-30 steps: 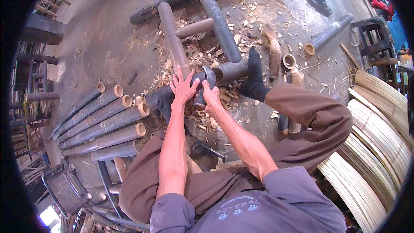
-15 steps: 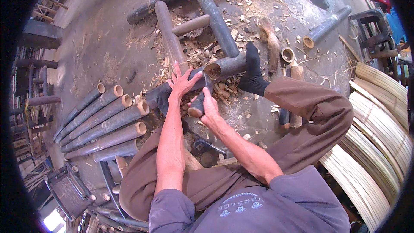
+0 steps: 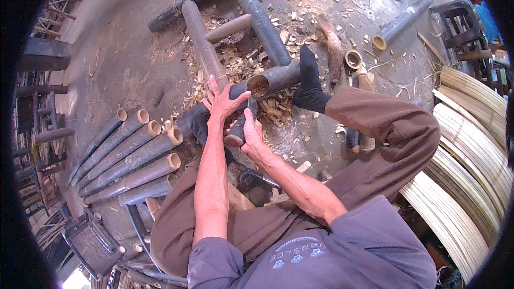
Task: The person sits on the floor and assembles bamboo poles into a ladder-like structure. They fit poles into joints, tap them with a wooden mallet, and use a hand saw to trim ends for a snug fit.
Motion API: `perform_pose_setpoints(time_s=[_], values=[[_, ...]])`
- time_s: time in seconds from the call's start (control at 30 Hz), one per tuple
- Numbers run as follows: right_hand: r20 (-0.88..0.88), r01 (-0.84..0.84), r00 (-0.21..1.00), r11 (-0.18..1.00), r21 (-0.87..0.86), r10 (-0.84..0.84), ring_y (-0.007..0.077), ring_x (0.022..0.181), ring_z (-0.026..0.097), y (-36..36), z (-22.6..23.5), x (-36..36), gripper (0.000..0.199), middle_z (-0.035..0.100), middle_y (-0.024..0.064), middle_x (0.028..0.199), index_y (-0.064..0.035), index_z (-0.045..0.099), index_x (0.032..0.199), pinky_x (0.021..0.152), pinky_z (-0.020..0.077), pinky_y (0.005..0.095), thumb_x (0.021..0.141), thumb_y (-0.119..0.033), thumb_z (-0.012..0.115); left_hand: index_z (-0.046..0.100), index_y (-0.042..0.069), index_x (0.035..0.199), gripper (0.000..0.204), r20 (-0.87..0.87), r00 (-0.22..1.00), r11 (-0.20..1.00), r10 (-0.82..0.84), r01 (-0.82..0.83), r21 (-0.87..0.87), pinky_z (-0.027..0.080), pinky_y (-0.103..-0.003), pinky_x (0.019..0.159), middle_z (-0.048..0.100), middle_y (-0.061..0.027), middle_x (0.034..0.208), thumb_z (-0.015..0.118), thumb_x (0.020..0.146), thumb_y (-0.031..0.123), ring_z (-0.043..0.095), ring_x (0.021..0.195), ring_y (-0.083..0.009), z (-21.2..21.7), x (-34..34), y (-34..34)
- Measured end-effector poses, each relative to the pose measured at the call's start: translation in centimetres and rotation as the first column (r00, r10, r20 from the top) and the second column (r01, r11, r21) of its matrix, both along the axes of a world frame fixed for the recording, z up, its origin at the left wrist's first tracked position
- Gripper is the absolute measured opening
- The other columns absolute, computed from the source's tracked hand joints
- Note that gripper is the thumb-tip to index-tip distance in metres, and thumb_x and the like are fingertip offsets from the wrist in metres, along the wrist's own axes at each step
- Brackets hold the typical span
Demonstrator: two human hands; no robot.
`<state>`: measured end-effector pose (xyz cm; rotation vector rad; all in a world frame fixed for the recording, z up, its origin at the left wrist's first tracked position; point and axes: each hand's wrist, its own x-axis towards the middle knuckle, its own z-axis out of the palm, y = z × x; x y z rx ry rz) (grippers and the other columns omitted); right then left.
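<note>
Bracing the bamboo section point(image 3: 270, 79) with our open left hand point(image 3: 222, 101), we clasped a short dark tool point(image 3: 238, 128) in our right hand point(image 3: 250, 135); most poles point(image 3: 128, 152) lay uncut.

1. Seated on a littered workshop floor point(image 3: 123, 59), legs in brown trousers stretched forward.
2. Left hand point(image 3: 224, 100) spread flat, fingers splayed, on a dark bamboo pole point(image 3: 270, 79) with its open cut end facing up.
3. Right hand point(image 3: 250, 132) wrapped around a short dark handle point(image 3: 236, 132), just beside the left wrist.
4. Black-socked foot point(image 3: 309, 88) pressed against the same pole.
5. Row of cut bamboo tubes point(image 3: 134, 152) lying to the left.
6. Stack of pale split strips point(image 3: 471, 144) curving along the right.
7. Wood chips point(image 3: 267, 109) scattered beneath the hands.
</note>
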<state>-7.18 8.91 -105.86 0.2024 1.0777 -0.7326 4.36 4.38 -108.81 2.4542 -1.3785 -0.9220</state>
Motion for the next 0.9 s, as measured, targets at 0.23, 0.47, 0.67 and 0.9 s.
perform_pose_setpoints(time_s=[0.23,0.47,0.67,0.9], values=[[-0.241,-0.069,0.969,0.995,-0.078,0.048,0.0201,0.055,0.059,0.9,-0.5,-0.3,0.04,0.058,0.0098,0.076,-0.0029,0.046,0.109,0.048,0.0541,0.0371,0.097,-0.039,0.057,0.049,0.016,0.143,0.109,0.092,0.996,1.0,-0.005,0.003,0.025,0.004,-0.069,0.113,-0.008,-0.0191,0.162,0.065,0.06,0.085,0.012,0.142,-0.0565,0.0,-1.1,-0.1],[-0.555,-0.219,0.825,0.965,-0.141,0.106,0.0217,0.061,0.065,2.0,-3.6,-0.5,0.055,0.064,0.0161,0.086,0.0074,0.052,0.11,0.052,0.052,0.0383,0.094,-0.044,0.059,0.043,0.007,0.145,0.12,0.272,0.962,1.0,0.001,0.007,-0.03,0.006,-0.073,0.109,-0.005,-0.0237,0.161,0.064,0.058,0.087,0.013,0.139,-0.0616,-1.9,-2.5,0.4],[-0.451,-0.184,0.886,0.973,-0.137,0.104,0.024,0.058,0.063,1.1,-4.8,-1.5,0.046,0.06,0.0131,0.078,0.0021,0.047,0.11,0.051,0.056,0.0415,0.096,-0.041,0.057,0.04,0.007,0.148,0.123,0.155,0.988,1.0,0.006,-0.007,0.009,0.004,-0.073,0.11,-0.009,-0.0238,0.161,0.062,0.058,0.089,0.011,0.14,-0.0609,-2.0,-2.2,-0.7],[-0.951,-0.947,0.241,0.262,-0.186,0.197,0.0338,0.102,0.066,-6.7,7.5,-12.5,0.057,0.067,0.0198,0.111,-0.009,0.046,0.134,0.088,0.0494,0.0435,0.086,-0.035,0.065,0.067,0.0,0.112,0.055,-0.265,0.917,0.626,0.298,-0.397,-0.671,0.048,-0.04,0.092,0.067,-0.0225,0.11,0.061,0.091,0.051,0.064,0.105,-0.0342,2.8,-3.3,-4.4]])
